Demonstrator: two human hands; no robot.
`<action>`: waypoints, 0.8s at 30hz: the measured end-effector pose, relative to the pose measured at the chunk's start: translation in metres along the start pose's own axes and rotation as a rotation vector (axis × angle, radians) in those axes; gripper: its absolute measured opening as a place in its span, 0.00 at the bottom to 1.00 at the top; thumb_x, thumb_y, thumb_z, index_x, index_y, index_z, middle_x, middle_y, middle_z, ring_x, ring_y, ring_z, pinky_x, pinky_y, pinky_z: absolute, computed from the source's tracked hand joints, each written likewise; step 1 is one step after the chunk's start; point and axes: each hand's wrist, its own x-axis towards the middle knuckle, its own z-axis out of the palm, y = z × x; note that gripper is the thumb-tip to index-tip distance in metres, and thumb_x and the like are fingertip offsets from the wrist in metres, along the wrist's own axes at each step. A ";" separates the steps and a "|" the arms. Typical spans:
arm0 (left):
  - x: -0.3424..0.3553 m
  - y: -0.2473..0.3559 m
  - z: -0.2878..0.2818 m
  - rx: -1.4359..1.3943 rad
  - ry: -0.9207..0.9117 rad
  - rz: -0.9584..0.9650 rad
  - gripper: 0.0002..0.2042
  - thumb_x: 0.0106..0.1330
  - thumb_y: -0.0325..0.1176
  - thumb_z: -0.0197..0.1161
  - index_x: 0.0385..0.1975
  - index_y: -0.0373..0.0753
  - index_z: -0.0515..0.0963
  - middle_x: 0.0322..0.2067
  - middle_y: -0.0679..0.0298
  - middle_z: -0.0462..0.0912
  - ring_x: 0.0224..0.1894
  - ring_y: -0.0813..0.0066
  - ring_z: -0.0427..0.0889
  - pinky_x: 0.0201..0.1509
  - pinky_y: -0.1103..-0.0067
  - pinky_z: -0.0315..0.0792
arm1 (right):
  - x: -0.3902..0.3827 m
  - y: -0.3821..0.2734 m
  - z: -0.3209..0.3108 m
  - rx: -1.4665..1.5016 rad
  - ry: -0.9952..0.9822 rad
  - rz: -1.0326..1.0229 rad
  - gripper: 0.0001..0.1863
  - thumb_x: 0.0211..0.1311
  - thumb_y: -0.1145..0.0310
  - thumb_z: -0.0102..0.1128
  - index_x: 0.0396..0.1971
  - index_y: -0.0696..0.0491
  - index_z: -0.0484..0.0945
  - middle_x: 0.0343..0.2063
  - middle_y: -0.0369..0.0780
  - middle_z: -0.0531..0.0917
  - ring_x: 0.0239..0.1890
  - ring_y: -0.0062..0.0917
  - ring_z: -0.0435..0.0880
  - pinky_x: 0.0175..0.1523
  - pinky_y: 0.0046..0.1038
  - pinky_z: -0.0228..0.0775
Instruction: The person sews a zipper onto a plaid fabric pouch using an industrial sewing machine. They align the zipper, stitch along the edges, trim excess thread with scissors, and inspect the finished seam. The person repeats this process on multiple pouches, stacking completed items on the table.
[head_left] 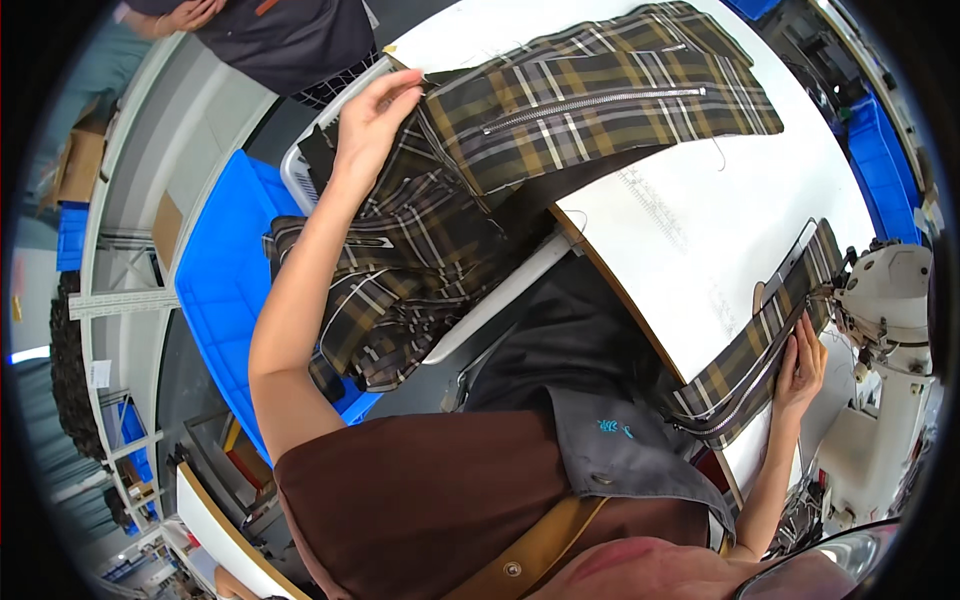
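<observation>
My left hand [378,125] is raised at the far left edge of the white table, thumb and forefinger pinched beside the end of a plaid fabric panel [560,150]. What is between the fingertips is too small to make out. A silver zipper [590,108] runs along that panel. At the right, my right hand [800,370] lies with fingers stretched along a plaid strip [745,358] that has its own zipper [735,425]. The strip's far end reaches the needle area of a white sewing machine [890,290], and its near end hangs over the table edge.
More plaid pieces [400,235] are heaped over a light grey bin rim [480,318] and a blue crate [225,290] at the left. The white tabletop [660,235] has a brown edge. Beyond, at the upper left, stands a person in a dark apron [285,45].
</observation>
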 end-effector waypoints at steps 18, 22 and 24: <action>0.010 0.048 0.151 0.432 -0.750 0.164 0.28 0.43 0.47 0.70 0.33 0.27 0.73 0.24 0.53 0.78 0.28 0.69 0.76 0.36 0.75 0.70 | -0.004 0.004 0.004 -0.001 -0.032 0.059 0.13 0.61 0.73 0.49 0.45 0.58 0.76 0.48 0.39 0.77 0.46 0.29 0.74 0.53 0.25 0.62; -0.026 0.067 0.191 0.305 -0.646 0.243 0.26 0.42 0.48 0.69 0.29 0.28 0.73 0.22 0.47 0.77 0.28 0.56 0.78 0.36 0.69 0.71 | -0.004 0.005 0.002 0.013 -0.044 0.070 0.14 0.62 0.71 0.48 0.45 0.58 0.76 0.49 0.39 0.76 0.46 0.28 0.74 0.53 0.25 0.63; -0.039 0.075 0.199 0.315 -0.591 0.171 0.27 0.44 0.48 0.68 0.32 0.28 0.72 0.23 0.47 0.77 0.31 0.55 0.78 0.37 0.68 0.70 | -0.002 0.005 0.003 0.022 -0.038 0.043 0.14 0.63 0.71 0.47 0.45 0.58 0.76 0.49 0.39 0.76 0.46 0.28 0.74 0.52 0.25 0.63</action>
